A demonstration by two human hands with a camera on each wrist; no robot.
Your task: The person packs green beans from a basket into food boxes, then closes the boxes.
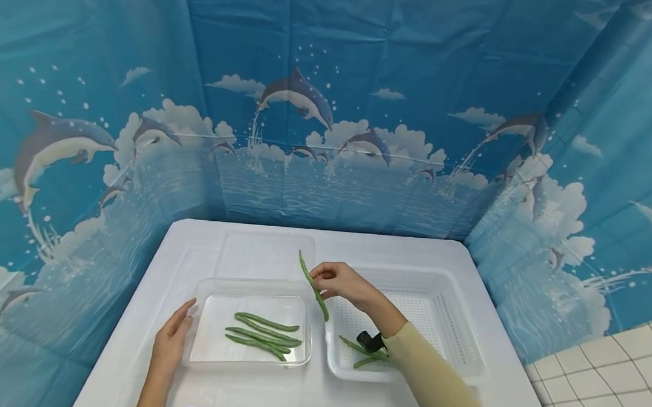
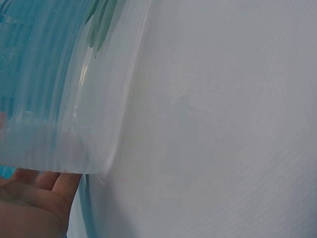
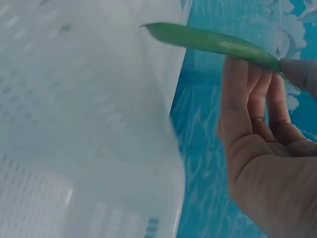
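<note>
My right hand (image 1: pixel 341 283) pinches a green bean (image 1: pixel 314 288) between thumb and fingers, above the gap between two containers. In the right wrist view that green bean (image 3: pixel 213 41) lies across the fingertips. At the left, my left hand (image 1: pixel 171 337) rests with relaxed fingers against the side of a clear plastic box (image 1: pixel 201 319); the left wrist view shows its fingers (image 2: pixel 67 186) by the box wall. Several green beans (image 1: pixel 265 334) lie in the clear box. More green beans (image 1: pixel 371 358) sit in the white perforated basket (image 1: pixel 462 331), partly hidden by my right forearm.
Both containers stand side by side on a white-covered table (image 1: pixel 193 252). A flat clear rectangular piece (image 1: pixel 266 252) lies behind the box. A blue dolphin-print curtain (image 1: pixel 337 186) hangs around the back and sides. White tiles (image 1: pixel 602 379) show at the lower right.
</note>
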